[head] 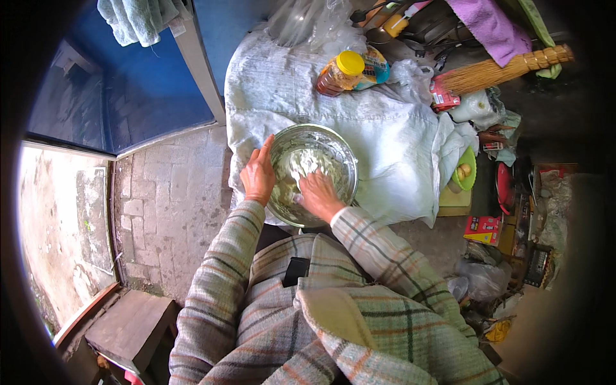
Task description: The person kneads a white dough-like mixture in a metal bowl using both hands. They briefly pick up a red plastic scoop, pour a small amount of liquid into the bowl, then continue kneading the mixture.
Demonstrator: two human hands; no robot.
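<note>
A round metal bowl [352,159] stands near the front edge of a table spread with a white woven cloth [399,178]. Inside it lies a pale, lumpy flour dough [308,161], with smears of it up the wall. My left hand [259,174] holds the bowl's left rim, its index finger stretched along the edge. Down in the bowl, my right hand [318,191] has its fingers in the dough; the fingertips are hidden, and some dough clings near the thumb.
Behind the bowl stand a yellow-lidded jar [339,72] and a blue packet [374,68]. A straw brush [505,70] lies at the back right, near a green bowl [466,169] with round items. A wooden stool [130,327] is at lower left; a blue door [144,82] stands left.
</note>
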